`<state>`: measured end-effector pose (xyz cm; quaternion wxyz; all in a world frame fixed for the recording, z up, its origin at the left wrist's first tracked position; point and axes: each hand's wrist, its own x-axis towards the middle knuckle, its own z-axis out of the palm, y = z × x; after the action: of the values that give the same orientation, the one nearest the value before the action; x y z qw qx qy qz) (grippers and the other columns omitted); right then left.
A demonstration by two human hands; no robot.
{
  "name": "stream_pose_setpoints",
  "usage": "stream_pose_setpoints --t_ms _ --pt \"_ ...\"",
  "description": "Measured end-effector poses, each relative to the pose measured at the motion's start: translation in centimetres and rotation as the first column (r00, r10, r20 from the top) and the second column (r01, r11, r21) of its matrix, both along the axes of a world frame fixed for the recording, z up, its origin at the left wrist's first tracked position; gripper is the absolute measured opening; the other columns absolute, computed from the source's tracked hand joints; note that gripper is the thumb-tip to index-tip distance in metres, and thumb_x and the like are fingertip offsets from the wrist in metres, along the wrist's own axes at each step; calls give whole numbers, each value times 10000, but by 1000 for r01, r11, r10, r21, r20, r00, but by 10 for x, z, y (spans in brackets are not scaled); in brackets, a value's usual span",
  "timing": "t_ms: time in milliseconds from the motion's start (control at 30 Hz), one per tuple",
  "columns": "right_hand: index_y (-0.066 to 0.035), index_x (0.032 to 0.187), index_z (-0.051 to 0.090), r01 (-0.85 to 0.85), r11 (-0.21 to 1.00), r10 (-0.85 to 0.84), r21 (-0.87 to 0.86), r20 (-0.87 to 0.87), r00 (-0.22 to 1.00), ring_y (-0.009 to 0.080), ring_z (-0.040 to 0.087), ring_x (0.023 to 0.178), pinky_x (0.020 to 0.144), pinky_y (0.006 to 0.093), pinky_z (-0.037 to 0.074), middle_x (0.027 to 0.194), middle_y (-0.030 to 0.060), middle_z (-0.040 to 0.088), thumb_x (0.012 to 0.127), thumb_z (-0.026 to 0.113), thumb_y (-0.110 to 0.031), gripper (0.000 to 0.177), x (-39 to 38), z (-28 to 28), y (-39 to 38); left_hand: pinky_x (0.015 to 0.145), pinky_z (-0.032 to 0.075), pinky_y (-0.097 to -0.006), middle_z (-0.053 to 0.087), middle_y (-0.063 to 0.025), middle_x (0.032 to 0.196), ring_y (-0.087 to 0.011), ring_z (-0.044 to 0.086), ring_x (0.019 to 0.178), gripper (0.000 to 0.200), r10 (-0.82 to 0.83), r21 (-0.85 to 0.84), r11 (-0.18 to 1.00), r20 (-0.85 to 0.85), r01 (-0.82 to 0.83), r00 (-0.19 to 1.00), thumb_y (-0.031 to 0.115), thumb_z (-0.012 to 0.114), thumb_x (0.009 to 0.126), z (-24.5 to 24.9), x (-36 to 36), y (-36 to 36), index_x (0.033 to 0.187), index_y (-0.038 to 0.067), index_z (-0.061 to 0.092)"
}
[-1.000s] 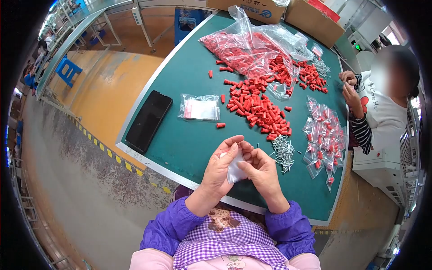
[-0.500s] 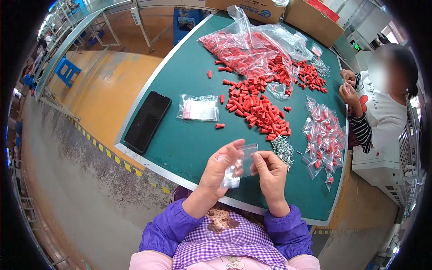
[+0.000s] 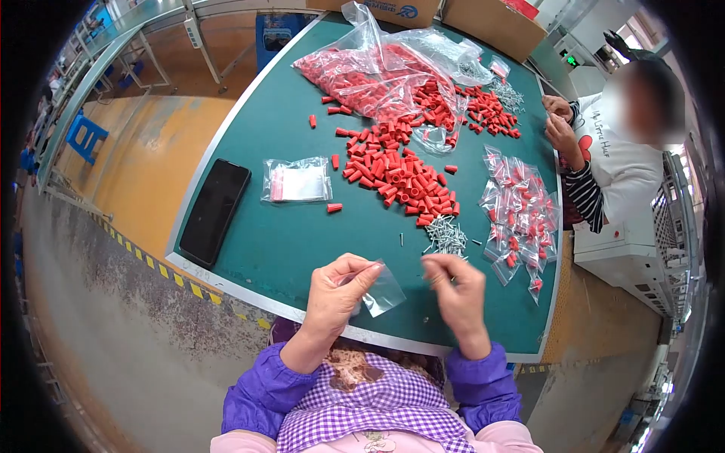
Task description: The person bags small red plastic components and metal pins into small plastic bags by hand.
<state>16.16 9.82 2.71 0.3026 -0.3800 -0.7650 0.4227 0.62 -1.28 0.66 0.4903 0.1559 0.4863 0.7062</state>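
My left hand (image 3: pixel 336 294) pinches a small clear zip bag (image 3: pixel 385 291) between thumb and fingers, above the near edge of the green table. To the right of the bag is my right hand (image 3: pixel 459 294), thumb and index finger apart and smeared by motion, with nothing visible between them. Just beyond it lies a pile of small silver screws (image 3: pixel 447 236). Behind the screws spreads a heap of red plastic caps (image 3: pixel 400 177). One single screw (image 3: pixel 402 239) lies to the left of the screw pile.
A black phone (image 3: pixel 215 211) and a stack of flat zip bags (image 3: pixel 298 181) lie on the left. Filled bags (image 3: pixel 521 211) are heaped on the right. A large bag of red caps (image 3: pixel 362 75) and cardboard boxes (image 3: pixel 491 26) stand farther back. A co-worker's hands (image 3: pixel 559 124) are at the right edge.
My right hand has let go of the small bag and moved apart from it. My left hand has turned and now pinches the bag. The view has shifted, so the table appears farther left.
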Motion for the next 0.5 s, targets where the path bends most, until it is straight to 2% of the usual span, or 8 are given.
stream_pose_setpoints --t_ms 67,100,167,200,267,500 --pt "-24 874 668 -41 970 3 241 159 987 185 601 658 588 291 479 765 84 623 788 684 -59 94 11 10 20 556 351 -175 573 22 744 -33 464 622 29 30 15 999 -2 -30 1000 31 668 842 2 -2 -1 859 12 655" --pt "-24 874 668 -44 969 4 243 164 987 185 601 658 588 291 479 765 84 623 788 684 -59 94 15 11 25 569 352 -177 569 22 747 -32 465 635 29 51 26 998 -50 -50 997 26 670 839 0 -3 -1 827 15 645" --pt "-37 845 658 -233 864 83 447 331 940 246 600 739 634 330 491 792 84 596 736 684 -32 113 20 12 32 602 357 -186 561 18 754 -34 466 674 94 72 40 997 -111 -68 991 11 673 831 -1 -2 0 756 22 618" --pt "-37 845 658 -235 864 84 446 333 939 246 600 739 634 330 491 792 84 596 736 684 -32 113 20 12 32 602 357 -186 561 18 754 -34 466 674 94 73 40 997 -109 -69 991 11 673 831 -1 -2 0 756 22 618" --pt "-45 845 651 -350 807 119 476 450 885 258 583 799 679 353 489 814 77 578 699 684 -25 151 18 12 31 620 379 -186 556 8 749 -46 487 685 88 71 49 997 -283 -60 957 24 708 805 -2 -1 1 753 8 639" --pt "-39 844 644 -443 725 122 528 535 836 247 563 793 689 353 481 801 71 550 703 642 -36 141 11 9 37 585 395 -203 571 1 731 -44 488 662 113 84 63 996 -369 -65 926 46 726 794 -1 -2 2 748 5 632"
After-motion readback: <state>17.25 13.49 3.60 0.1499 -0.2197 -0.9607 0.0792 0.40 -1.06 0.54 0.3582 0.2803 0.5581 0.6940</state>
